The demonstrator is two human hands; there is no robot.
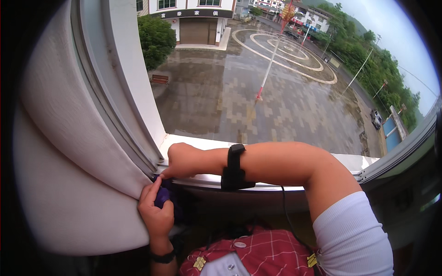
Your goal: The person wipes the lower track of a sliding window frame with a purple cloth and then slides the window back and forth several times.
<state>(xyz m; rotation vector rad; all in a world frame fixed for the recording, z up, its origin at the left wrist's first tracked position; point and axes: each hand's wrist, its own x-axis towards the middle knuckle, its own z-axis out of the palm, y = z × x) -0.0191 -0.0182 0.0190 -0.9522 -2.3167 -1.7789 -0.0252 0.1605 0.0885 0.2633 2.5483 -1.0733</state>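
At the lower left corner of the window, my two hands meet. My left hand (155,214) is closed, with a bunched purple cloth (162,197) between its thumb and fingers. A white curtain (78,184) hangs right beside it. My right hand (180,158) reaches across from the right, closed, at the corner of the window frame (133,142). Its fingertips point down at the upper end of the purple cloth, close to my left fingertips; what they pinch is hidden. A black strap with a small box (235,168) sits around my right forearm.
The window sill (216,143) runs under my right forearm, and beyond it lies a paved square (258,110) far below. A black cable (286,211) hangs below my right arm. At the right stands the other window frame side (400,147).
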